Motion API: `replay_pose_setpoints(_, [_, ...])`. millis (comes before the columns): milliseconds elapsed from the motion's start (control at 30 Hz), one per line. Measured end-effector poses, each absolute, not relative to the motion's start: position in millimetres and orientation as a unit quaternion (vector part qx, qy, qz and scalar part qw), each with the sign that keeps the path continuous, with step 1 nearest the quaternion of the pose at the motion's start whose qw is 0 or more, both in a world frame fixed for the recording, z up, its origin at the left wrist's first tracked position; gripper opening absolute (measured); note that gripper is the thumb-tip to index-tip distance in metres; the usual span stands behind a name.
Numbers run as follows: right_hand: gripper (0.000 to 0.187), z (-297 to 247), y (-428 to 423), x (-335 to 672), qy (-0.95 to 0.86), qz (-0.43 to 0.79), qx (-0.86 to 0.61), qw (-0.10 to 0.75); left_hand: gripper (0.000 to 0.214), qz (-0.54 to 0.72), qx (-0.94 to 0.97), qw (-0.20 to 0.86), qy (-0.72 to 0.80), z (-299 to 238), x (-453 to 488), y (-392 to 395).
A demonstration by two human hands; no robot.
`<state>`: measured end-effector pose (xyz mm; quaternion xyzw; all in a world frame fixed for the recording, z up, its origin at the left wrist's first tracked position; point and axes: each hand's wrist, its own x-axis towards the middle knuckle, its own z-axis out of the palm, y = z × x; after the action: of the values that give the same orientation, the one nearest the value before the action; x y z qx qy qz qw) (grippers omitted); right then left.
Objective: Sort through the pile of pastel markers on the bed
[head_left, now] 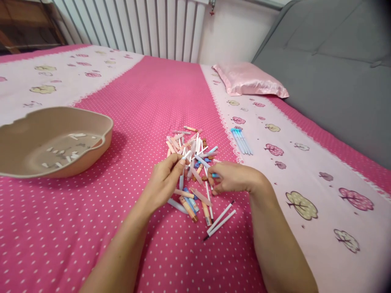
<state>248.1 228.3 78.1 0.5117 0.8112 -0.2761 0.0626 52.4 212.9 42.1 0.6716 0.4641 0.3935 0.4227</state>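
A pile of loose pen parts [200, 194] lies in front of me: clear and pale barrels, orange and blue pieces, thin white refills. My left hand [166, 177] is closed at the pile's left side, pinching a small white pen part [186, 155] between thumb and forefinger. At the right side, my right hand [227, 177] is bent down with curled fingers around a light blue pen barrel [202, 161]; a blue end shows between the fingers. Its fingertips are partly hidden. Two white refills [220, 221] with dark tips lie nearer to me.
A beige basin [105, 138] with several small white pieces stands at the left. Several light blue pens [242, 141] lie side by side to the right of the pile. Behind are a pink pillow [249, 79], a grey headboard [330, 61] and a white radiator [152, 28].
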Motion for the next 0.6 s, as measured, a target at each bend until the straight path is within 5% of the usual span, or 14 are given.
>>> replay_pose_setpoints(200, [0.028,75,223,228,0.774,-0.195,0.569,0.197,0.028,0.385,0.681,0.409,0.470,40,51,215])
replay_pose_setpoints(600, [0.019,66,220,216,0.759,-0.133,0.621,0.143,0.028,0.383,0.678,0.404,0.480,42,50,215])
